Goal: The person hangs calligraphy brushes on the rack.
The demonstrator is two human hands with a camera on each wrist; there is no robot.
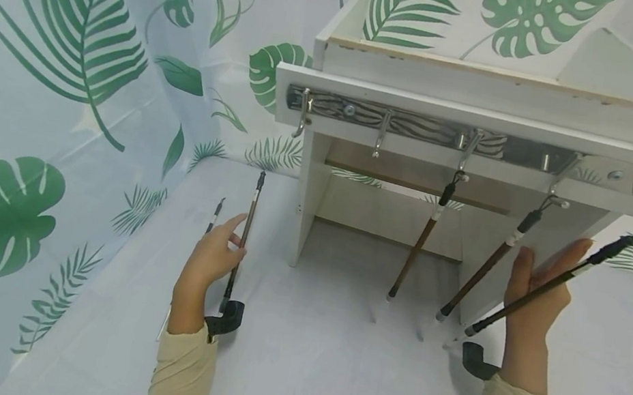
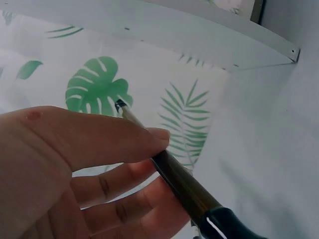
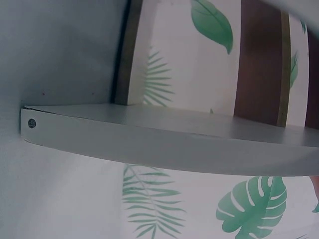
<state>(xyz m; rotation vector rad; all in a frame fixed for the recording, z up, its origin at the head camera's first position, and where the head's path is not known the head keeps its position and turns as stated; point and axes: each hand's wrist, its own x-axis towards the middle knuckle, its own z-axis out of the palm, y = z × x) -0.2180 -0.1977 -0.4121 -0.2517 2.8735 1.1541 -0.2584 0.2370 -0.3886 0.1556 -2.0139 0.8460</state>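
My left hand (image 1: 210, 257) pinches a brown-handled calligraphy brush (image 1: 251, 211) between thumb and fingers. In the left wrist view its handle (image 2: 184, 186) slants past the thumb tip. Just left of that hand, another brush (image 1: 217, 213) lies partly hidden behind it. Three more brushes hang by loops from the hook rail: a left one (image 1: 425, 235), a middle one (image 1: 489, 263) and a right one (image 1: 564, 284). My right hand (image 1: 533, 328), fingers extended, is beside the cabinet's right side panel, partly covered by the right brush; whether it touches the panel I cannot tell.
A white cabinet (image 1: 306, 203) stands on the pale surface (image 1: 327, 365), its front board (image 1: 430, 108) carrying several metal hooks. Two hooks at the left, including one (image 1: 382, 135), bear nothing. A leaf-print sheet (image 1: 83, 140) covers the backdrop. The panel edge (image 3: 149, 144) fills the right wrist view.
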